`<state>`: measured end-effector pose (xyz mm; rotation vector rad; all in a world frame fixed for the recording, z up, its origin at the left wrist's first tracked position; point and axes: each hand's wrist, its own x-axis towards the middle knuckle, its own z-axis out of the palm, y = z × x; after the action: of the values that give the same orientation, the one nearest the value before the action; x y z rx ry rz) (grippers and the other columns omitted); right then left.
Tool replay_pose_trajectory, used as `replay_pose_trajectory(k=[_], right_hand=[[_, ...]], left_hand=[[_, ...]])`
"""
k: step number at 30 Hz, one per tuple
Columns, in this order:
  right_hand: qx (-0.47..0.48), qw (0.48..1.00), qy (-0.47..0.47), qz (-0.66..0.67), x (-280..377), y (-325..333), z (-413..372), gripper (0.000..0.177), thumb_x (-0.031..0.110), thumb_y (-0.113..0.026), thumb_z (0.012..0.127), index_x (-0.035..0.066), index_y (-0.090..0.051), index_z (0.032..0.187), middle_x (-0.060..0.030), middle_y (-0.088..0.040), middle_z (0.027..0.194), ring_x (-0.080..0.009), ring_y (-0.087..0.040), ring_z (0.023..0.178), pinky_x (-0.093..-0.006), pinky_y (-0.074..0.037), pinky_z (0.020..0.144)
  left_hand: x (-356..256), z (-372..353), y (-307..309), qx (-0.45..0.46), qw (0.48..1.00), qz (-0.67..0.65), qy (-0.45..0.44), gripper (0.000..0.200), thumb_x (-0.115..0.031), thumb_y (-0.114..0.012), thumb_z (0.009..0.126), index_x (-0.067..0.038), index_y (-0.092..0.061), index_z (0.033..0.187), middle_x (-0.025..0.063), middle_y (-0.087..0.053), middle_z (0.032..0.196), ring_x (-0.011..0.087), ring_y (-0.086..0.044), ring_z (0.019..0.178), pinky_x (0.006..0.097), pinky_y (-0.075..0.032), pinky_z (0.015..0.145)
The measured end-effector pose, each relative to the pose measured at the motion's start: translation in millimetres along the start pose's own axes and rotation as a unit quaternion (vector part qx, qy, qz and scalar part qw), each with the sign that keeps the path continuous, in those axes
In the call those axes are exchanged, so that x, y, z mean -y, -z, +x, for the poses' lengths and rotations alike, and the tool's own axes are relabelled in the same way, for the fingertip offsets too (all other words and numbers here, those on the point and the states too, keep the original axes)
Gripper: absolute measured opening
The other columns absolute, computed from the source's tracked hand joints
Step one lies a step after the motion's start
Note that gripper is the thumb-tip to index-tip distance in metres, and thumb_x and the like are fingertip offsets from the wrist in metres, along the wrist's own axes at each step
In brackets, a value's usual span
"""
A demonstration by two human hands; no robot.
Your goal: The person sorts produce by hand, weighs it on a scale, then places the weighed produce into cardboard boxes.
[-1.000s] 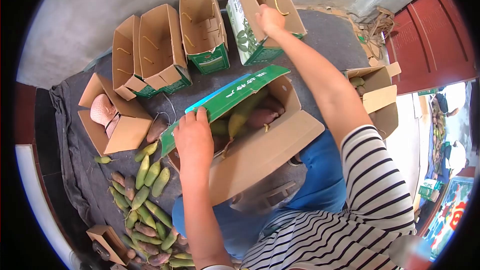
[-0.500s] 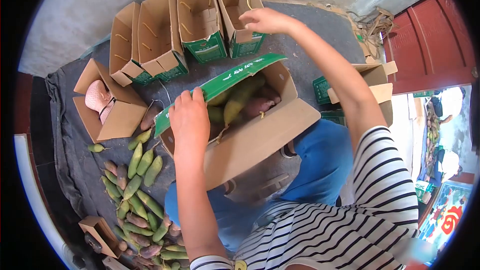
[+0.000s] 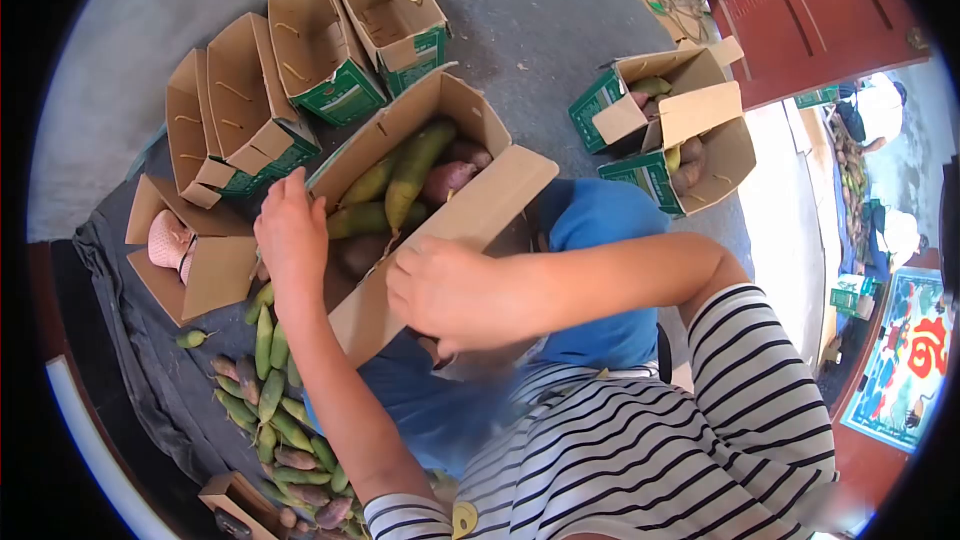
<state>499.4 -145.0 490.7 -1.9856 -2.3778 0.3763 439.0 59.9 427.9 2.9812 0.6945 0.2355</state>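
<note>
A cardboard box (image 3: 480, 105) stands before my knees with its top open. Inside lie long green radishes (image 3: 415, 162) and a pinkish-red one (image 3: 448, 180). At the box's left end is my left hand (image 3: 292, 238), its thumb apart from its fingers, right at the corner. My right hand (image 3: 455, 292) has its fingers curled over the near cardboard flap (image 3: 490, 202), which slants up toward the right. My right forearm crosses over my lap. The far green flap is mostly hidden behind the box's back wall.
Several open boxes (image 3: 322, 90) line the wall. A box with a pink hat (image 3: 170, 240) stands left, above a radish pile (image 3: 285, 430). Two filled boxes (image 3: 685, 165) stand at right, beside a red door (image 3: 800, 15). People (image 3: 880, 110) are farther off.
The green flap has swung back off the box's opening. My right hand has come from the back boxes down to the near flap. My left hand has left the green flap. The view has shifted right.
</note>
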Motion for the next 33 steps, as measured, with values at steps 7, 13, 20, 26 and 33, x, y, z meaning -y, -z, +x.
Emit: replay_pose_trajectory(k=[7,13,20,26,33], right_hand=[[-0.071,0.994,-0.063,-0.048,-35,-65,1,0.019,0.019,-0.060,0.071,0.006,-0.059,0.086,-0.0088,-0.060,0.083,-0.0251,-0.058,0.082,-0.0362,-0.046,0.070],[-0.062,0.997,-0.046,-0.006,-47,-22,-4,0.022,0.008,-0.058,0.072,0.004,-0.059,0.093,-0.0126,-0.060,0.095,-0.0300,-0.058,0.090,-0.0387,-0.047,0.078],[-0.067,0.995,-0.076,-0.002,-41,-9,2,0.020,0.007,-0.054,0.075,0.003,-0.058,0.095,-0.0113,-0.059,0.091,-0.0295,-0.058,0.087,-0.0382,-0.046,0.076],[-0.064,0.994,-0.092,0.002,-32,-11,1,0.021,0.007,-0.053,0.074,0.005,-0.058,0.094,-0.0113,-0.060,0.088,-0.0300,-0.059,0.084,-0.0387,-0.047,0.074],[-0.065,0.993,-0.086,0.058,-35,-13,5,0.021,0.006,-0.057,0.078,0.004,-0.059,0.099,-0.0127,-0.059,0.088,-0.0318,-0.058,0.083,-0.0407,-0.046,0.073]], left_hand=[[13,5,-2,-0.081,0.997,0.018,0.004,0.040,-0.015,-0.066,0.080,-0.007,-0.056,0.118,0.0127,-0.063,0.099,0.0302,-0.060,0.092,0.0430,-0.048,0.076],[6,11,-11,-0.071,0.993,0.059,0.067,0.023,-0.022,-0.061,0.083,-0.007,-0.058,0.099,0.0127,-0.065,0.090,0.0315,-0.063,0.089,0.0450,-0.049,0.073],[6,9,-6,-0.033,0.995,-0.010,0.091,0.021,-0.023,-0.061,0.085,-0.007,-0.059,0.097,0.0128,-0.064,0.094,0.0311,-0.060,0.096,0.0475,-0.044,0.081],[0,11,-4,-0.015,0.993,-0.010,0.113,0.024,-0.025,-0.061,0.085,-0.006,-0.061,0.100,0.0133,-0.065,0.097,0.0309,-0.060,0.097,0.0477,-0.044,0.082],[-10,19,0,0.005,0.987,-0.060,0.148,0.024,-0.011,-0.057,0.081,-0.006,-0.060,0.105,0.0147,-0.065,0.100,0.0308,-0.061,0.099,0.0482,-0.041,0.086]])
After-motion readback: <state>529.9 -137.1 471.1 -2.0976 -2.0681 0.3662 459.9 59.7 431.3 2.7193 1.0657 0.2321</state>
